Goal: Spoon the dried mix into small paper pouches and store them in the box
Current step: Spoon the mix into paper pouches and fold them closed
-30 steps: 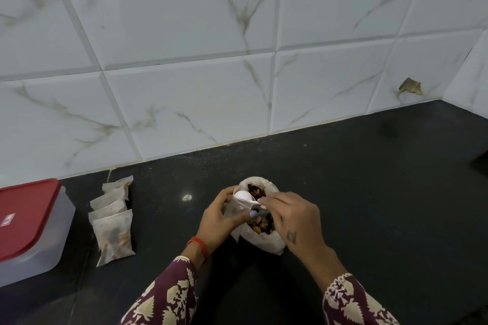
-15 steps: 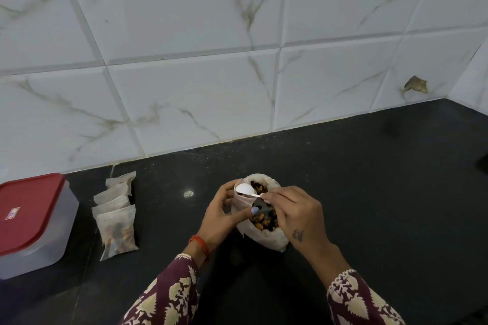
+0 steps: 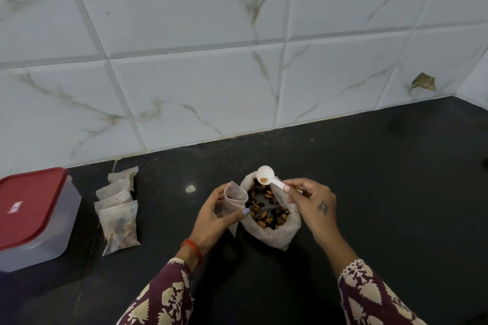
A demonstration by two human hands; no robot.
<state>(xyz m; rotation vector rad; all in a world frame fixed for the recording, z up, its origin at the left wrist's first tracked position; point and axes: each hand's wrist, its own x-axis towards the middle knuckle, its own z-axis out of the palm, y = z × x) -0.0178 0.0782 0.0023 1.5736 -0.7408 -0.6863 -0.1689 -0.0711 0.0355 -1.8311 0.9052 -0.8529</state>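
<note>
1. While the left hand (image 3: pixel 211 216) pinched a small open paper pouch (image 3: pixel 233 199) upright, thumb in front, the pouch touched the left side of the bag of dried mix (image 3: pixel 269 212).
2. That bag sat mid-counter (image 3: pixel 383 192).
3. The right hand (image 3: pixel 311 202) pinched a white plastic spoon (image 3: pixel 266 176), one piece in its bowl, over the bag's far rim.
4. Filled pouches (image 3: pixel 118 215) lay in a row at the counter's left, beside the red-lidded box (image 3: pixel 34 215).

Black stone countertop (image 3: pixel 369 192), faintly speckled, one small bright glint of reflected light left of centre. Behind it, a wall of large white marble-look tiles (image 3: pixel 198 92) with grey-brown veining and pale grout lines. Brown chipped patch or stuck scrap (image 3: pixel 423 81) on a tile low at right, near the corner.
</note>
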